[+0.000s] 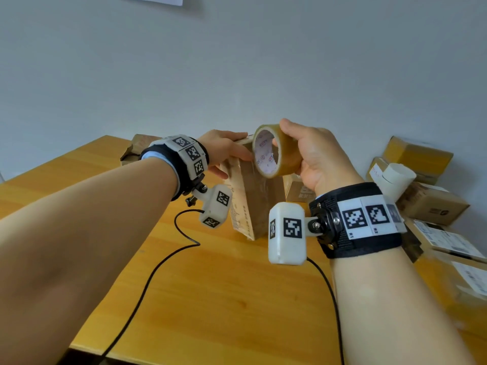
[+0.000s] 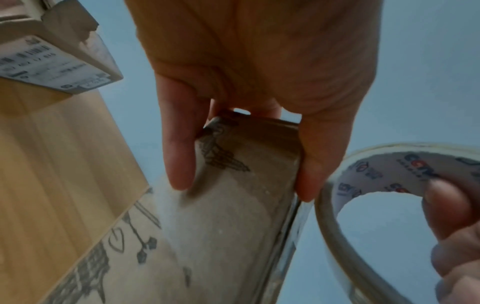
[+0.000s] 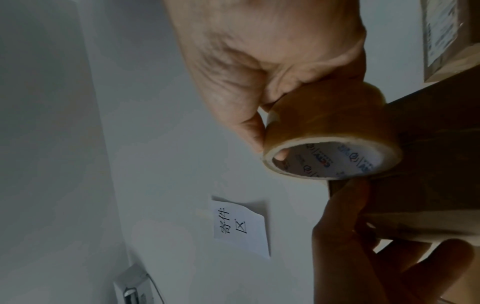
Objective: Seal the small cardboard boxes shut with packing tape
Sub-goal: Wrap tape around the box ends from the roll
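Observation:
A small cardboard box (image 1: 253, 204) stands tilted on one edge on the wooden table (image 1: 224, 299). My left hand (image 1: 224, 151) grips its upper end, thumb on the near face and fingers over the top; the left wrist view shows the box (image 2: 233, 216) pinched between thumb and fingers (image 2: 179, 148). My right hand (image 1: 311, 154) holds a roll of brownish packing tape (image 1: 276, 154) against the box's top corner, thumb through the core. In the right wrist view the roll (image 3: 332, 144) touches the dark box (image 3: 428, 154). A clear tape strip runs down the box's side (image 2: 291, 236).
Several stacked cardboard boxes (image 1: 432, 204) and a white paper roll (image 1: 398, 175) crowd the table's right side. Another box (image 1: 134, 151) lies at the far left behind my left wrist. Black cables (image 1: 158, 267) trail over the tabletop. A paper note (image 3: 241, 226) hangs on the wall.

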A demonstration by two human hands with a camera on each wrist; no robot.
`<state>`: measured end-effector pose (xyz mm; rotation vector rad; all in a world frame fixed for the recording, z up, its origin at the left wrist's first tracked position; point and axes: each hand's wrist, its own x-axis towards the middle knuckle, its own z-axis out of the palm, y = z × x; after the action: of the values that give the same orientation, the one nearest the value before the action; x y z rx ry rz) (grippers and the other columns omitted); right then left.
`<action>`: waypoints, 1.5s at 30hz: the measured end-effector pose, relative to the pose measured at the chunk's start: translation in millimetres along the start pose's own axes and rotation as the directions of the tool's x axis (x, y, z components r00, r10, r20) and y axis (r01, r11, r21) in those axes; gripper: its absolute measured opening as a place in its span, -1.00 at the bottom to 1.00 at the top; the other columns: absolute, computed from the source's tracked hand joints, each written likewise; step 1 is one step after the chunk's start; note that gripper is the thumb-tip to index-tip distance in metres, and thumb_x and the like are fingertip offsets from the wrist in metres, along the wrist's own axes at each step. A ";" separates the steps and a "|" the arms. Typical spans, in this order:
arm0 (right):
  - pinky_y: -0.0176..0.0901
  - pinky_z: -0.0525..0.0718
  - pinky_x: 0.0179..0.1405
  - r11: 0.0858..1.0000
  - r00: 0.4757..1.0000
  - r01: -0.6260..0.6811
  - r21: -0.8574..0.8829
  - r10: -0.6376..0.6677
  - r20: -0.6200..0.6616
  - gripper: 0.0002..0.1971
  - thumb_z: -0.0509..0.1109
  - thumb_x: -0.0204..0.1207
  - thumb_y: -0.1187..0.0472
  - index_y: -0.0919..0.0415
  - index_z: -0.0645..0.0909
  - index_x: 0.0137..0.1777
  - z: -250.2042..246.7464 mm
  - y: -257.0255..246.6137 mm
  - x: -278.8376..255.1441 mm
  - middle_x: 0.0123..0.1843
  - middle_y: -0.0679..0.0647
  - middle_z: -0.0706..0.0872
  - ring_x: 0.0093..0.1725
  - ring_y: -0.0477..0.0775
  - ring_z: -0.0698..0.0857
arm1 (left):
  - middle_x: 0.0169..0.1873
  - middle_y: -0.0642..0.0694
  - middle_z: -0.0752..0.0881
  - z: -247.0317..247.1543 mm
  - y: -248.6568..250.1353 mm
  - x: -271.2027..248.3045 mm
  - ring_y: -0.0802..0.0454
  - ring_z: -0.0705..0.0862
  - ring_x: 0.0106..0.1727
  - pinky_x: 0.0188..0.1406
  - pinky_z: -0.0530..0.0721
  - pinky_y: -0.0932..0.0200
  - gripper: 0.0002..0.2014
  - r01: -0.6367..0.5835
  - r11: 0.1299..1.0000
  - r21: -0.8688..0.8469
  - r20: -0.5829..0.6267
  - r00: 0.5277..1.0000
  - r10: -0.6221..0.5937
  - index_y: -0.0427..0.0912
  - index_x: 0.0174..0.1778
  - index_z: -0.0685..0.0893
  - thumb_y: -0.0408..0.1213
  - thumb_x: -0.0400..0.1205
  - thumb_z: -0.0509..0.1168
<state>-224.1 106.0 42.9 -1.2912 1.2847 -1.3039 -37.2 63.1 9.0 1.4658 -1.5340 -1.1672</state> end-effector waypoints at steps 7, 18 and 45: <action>0.25 0.73 0.37 0.999 0.998 -0.042 0.032 0.041 0.054 -0.81 0.54 0.61 0.08 0.22 0.81 0.03 17.3 32.0 8.9 -0.10 0.12 0.89 0.10 0.20 0.84 | -0.03 -0.19 0.80 -0.4 -30.2 4.7 -0.17 0.84 -0.15 -0.13 0.85 -0.12 -0.60 0.190 0.975 -0.117 -0.014 0.981 -0.193 -0.13 0.24 0.70 -0.11 0.50 0.51; 0.01 0.67 0.28 0.996 0.966 -0.078 -0.052 0.088 0.244 -0.68 0.61 0.52 0.17 0.20 0.72 0.24 43.7 81.0 29.8 0.17 0.14 0.86 0.23 0.16 0.78 | 0.39 -0.05 0.62 -5.9 -80.9 25.1 -0.05 0.55 0.40 0.38 0.51 -0.05 -0.63 0.247 0.968 0.048 0.005 0.969 -0.248 -0.09 0.44 0.64 -0.19 0.69 0.33; 0.13 0.75 0.31 0.978 0.951 -0.127 -0.165 0.167 0.261 -0.53 0.61 0.55 0.13 0.17 0.55 0.39 31.4 138.9 16.9 0.26 0.11 0.79 0.26 0.12 0.76 | 0.17 -0.27 0.78 14.6 -101.6 29.0 -0.23 0.79 0.16 0.22 0.75 -0.19 -0.68 0.207 0.977 0.048 0.097 0.973 -0.211 -0.21 0.30 0.70 -0.40 0.61 0.45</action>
<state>-205.4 74.3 -95.7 -1.3936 1.2701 -0.9043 -18.0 41.3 -93.6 1.6470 -1.5034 -1.3612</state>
